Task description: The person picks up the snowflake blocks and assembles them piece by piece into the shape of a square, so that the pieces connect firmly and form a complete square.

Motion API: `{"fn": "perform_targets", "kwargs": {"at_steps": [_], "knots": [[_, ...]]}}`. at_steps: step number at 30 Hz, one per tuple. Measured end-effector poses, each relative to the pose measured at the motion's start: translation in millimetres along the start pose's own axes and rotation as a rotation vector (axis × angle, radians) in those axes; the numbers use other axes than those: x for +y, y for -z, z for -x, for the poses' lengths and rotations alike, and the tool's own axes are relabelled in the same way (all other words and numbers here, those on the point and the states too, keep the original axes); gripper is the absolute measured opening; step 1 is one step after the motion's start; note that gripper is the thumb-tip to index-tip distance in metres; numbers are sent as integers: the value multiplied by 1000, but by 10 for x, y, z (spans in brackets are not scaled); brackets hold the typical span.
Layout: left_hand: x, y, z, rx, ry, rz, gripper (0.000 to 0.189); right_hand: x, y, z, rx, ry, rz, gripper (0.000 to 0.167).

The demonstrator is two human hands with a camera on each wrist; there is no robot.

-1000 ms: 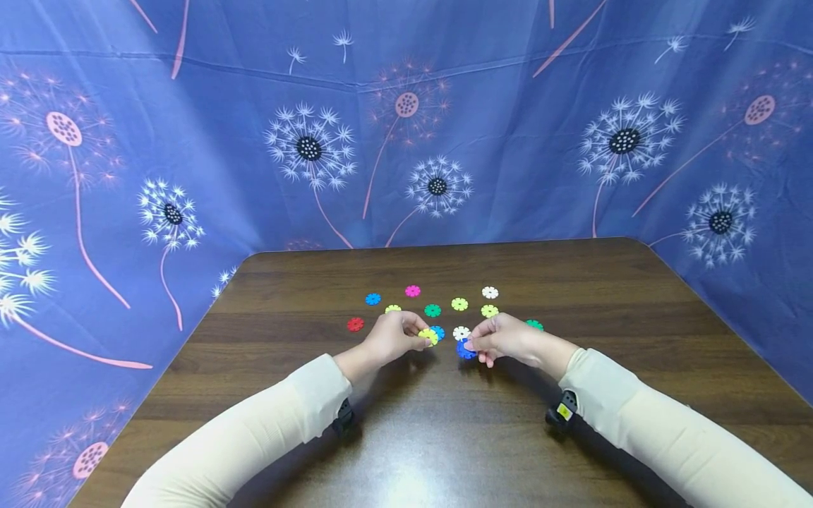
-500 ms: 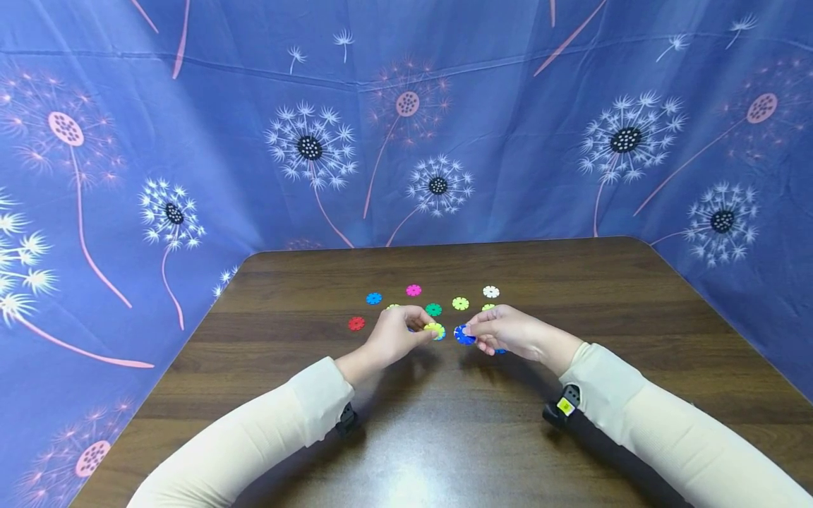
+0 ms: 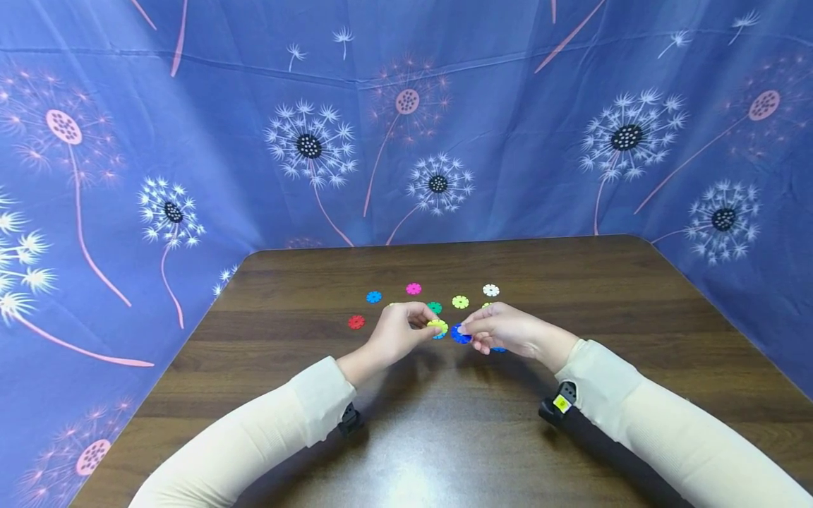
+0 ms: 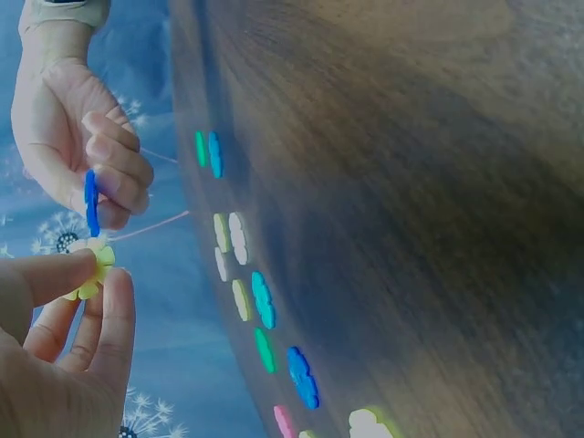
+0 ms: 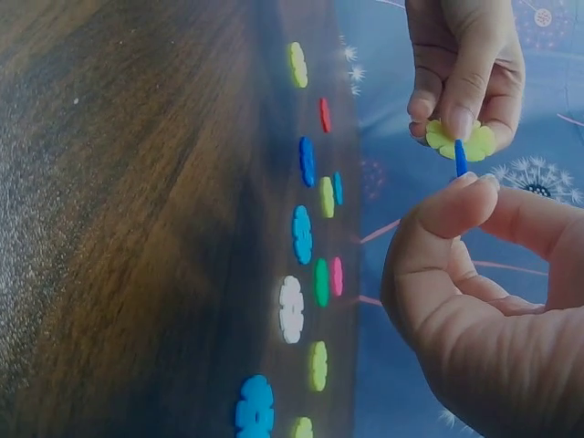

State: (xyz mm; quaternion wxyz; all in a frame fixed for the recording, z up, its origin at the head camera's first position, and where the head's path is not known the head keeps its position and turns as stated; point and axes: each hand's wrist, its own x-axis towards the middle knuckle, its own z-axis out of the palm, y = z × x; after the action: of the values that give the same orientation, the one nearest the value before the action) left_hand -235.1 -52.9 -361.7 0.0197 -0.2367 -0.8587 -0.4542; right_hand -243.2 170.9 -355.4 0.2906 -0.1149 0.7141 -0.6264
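Observation:
My left hand (image 3: 395, 334) pinches a yellow flower-shaped plastic disc (image 3: 438, 324) between thumb and fingers. Facing it, my right hand (image 3: 517, 331) grips a dark blue disc (image 3: 460, 336) of the same notched kind. Both discs are held above the table, their rims very close together. In the left wrist view the blue disc (image 4: 91, 203) stands edge-on just over the yellow disc (image 4: 106, 260). From the right wrist, the blue disc's thin edge overlaps the yellow disc (image 5: 480, 139); whether they touch, I cannot tell.
Several more discs lie flat on the brown wooden table (image 3: 305, 282), among them red (image 3: 356, 322), pink (image 3: 413, 288), white (image 3: 490, 290), green (image 3: 435, 307) and light blue (image 3: 373, 297). A blue dandelion-print cloth (image 3: 508, 141) hangs behind the table.
Both hands have shifted slightly away from the body. The yellow disc has moved right and the blue disc a little left, so the gap between them has narrowed.

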Motion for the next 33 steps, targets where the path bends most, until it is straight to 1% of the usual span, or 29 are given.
{"fn": "perform_targets", "kwargs": {"at_steps": [7,10,16,22,26,31,33], "knots": [[-20,-34,17,5,-7,6,5,-27,-55,-26,-7,1,-11,12],[-6,-36,28,16,-25,5,6,-35,-68,-27,-10,-2,-24,11],[39,-45,31,37,-31,9,7,-54,-76,-2,-3,-17,-38,12],[93,-59,33,62,-36,-4,7,-84,-93,27,21,-26,-21,13],[100,-58,35,77,-45,-24,7,-99,-124,24,40,-38,-27,14],[88,-69,46,73,-46,-30,8,-95,-169,24,68,-70,-50,12],[83,-79,56,67,-32,-25,8,-80,-188,24,78,-75,-57,11]]}}
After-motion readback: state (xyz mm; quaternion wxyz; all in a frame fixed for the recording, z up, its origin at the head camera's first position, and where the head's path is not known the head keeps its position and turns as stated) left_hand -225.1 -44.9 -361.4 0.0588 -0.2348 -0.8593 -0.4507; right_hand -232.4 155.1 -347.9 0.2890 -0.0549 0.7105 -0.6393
